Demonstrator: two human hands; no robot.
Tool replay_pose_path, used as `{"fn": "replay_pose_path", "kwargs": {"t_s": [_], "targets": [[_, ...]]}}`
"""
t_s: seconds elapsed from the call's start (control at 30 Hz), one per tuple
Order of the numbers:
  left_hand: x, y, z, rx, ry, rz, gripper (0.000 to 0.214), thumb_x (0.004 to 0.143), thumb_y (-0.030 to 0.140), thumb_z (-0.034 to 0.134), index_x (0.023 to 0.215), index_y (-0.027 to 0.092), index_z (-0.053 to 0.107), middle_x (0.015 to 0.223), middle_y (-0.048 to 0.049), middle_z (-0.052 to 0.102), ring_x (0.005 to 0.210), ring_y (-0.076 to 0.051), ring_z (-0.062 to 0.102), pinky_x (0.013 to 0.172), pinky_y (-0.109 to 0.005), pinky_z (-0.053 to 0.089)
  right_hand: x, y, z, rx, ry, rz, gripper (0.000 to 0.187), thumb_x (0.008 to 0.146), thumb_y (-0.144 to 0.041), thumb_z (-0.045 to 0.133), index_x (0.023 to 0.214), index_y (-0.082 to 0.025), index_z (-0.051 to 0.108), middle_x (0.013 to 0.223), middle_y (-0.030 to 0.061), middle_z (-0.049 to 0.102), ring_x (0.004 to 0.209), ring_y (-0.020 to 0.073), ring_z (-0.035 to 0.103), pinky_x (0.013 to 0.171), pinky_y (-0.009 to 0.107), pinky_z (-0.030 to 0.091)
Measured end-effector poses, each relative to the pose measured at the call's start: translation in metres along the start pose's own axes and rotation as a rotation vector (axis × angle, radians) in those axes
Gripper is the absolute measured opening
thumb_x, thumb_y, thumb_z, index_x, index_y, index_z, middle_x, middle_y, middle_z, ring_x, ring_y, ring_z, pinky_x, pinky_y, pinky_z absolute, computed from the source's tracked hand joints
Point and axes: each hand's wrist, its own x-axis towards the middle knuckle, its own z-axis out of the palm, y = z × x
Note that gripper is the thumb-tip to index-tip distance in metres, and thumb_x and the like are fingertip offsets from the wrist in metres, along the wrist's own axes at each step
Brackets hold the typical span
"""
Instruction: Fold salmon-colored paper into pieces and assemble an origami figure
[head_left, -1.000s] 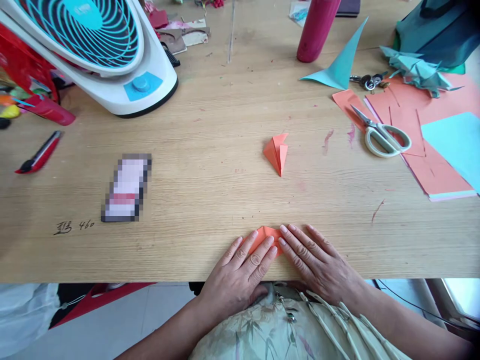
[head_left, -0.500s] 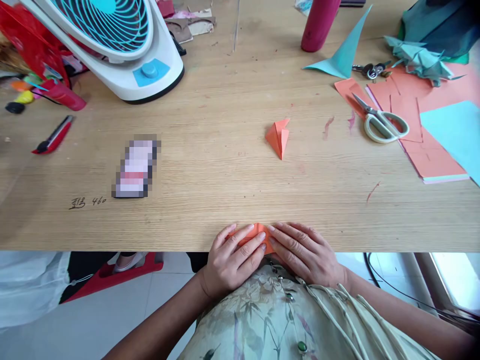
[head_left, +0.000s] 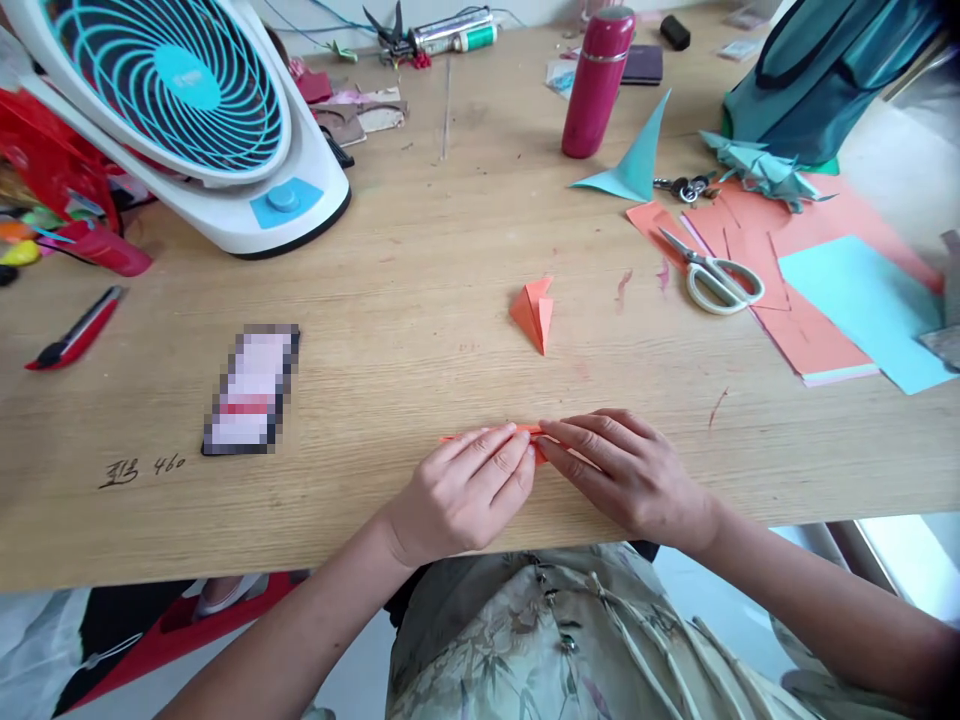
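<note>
A small folded orange paper (head_left: 527,431) lies near the front edge of the wooden table (head_left: 420,300); only a thin strip of it shows between my fingers. My left hand (head_left: 461,492) presses on its left part with the fingers close together. My right hand (head_left: 626,470) presses on its right part, fingertips meeting those of the left. A second folded orange paper piece (head_left: 534,312) rests on the table a little beyond my hands, untouched.
White scissors (head_left: 712,278) lie on orange sheets (head_left: 795,330) with a teal sheet (head_left: 862,305) at the right. A teal paper cone (head_left: 634,160), keys and a magenta bottle (head_left: 596,85) stand behind. A white fan (head_left: 187,120), red cutter (head_left: 71,330) and blurred phone (head_left: 251,390) sit left.
The view has shifted, so more of the far table shows. My hands have moved forward from the table's edge, and the orange paper now looks flatter and longer under the fingers.
</note>
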Motion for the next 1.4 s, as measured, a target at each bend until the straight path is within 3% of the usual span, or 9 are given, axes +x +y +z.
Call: {"fn": "replay_pose_path", "kwargs": {"t_s": [0.23, 0.53, 0.9, 1.4], "targets": [[-0.006, -0.005, 0.014, -0.086, -0.051, 0.010, 0.020, 0.096, 0.009, 0.054, 0.104, 0.007, 0.072, 0.109, -0.0135, 0.079, 0.104, -0.027, 0.075, 0.085, -0.037, 0.065, 0.001, 0.005, 0.011, 0.076, -0.092, -0.006, 0.030, 0.102, -0.010, 0.042, 0.116, -0.011, 0.069, 0.109, 0.0143, 0.075, 0.088, 0.0220, 0.063, 0.079, 0.039, 0.050], [-0.009, -0.005, 0.012, -0.225, -0.086, -0.106, 0.019, 0.096, 0.007, 0.055, 0.104, 0.008, 0.072, 0.106, -0.0111, 0.079, 0.107, -0.028, 0.074, 0.083, -0.038, 0.066, 0.008, 0.010, 0.008, 0.159, -0.118, 0.044, 0.023, 0.099, -0.007, 0.049, 0.104, -0.009, 0.071, 0.103, 0.0142, 0.073, 0.086, 0.0218, 0.060, 0.077, 0.038, 0.048], [-0.014, -0.002, 0.013, -0.280, -0.093, -0.184, 0.010, 0.091, 0.010, 0.066, 0.100, 0.008, 0.071, 0.106, -0.0113, 0.078, 0.107, -0.028, 0.073, 0.084, -0.038, 0.064, 0.012, 0.005, 0.011, 0.304, -0.178, 0.070, 0.028, 0.102, -0.008, 0.042, 0.111, -0.005, 0.069, 0.094, 0.0141, 0.069, 0.076, 0.0204, 0.055, 0.066, 0.034, 0.045], [-0.015, 0.003, 0.009, -0.252, -0.107, -0.231, 0.009, 0.092, 0.011, 0.065, 0.097, 0.009, 0.071, 0.101, -0.0102, 0.077, 0.098, -0.026, 0.072, 0.084, -0.038, 0.062, 0.020, 0.003, 0.020, 0.339, -0.199, 0.090, 0.019, 0.099, -0.010, 0.052, 0.100, -0.010, 0.071, 0.085, 0.0091, 0.067, 0.069, 0.0186, 0.049, 0.064, 0.034, 0.038]]}}
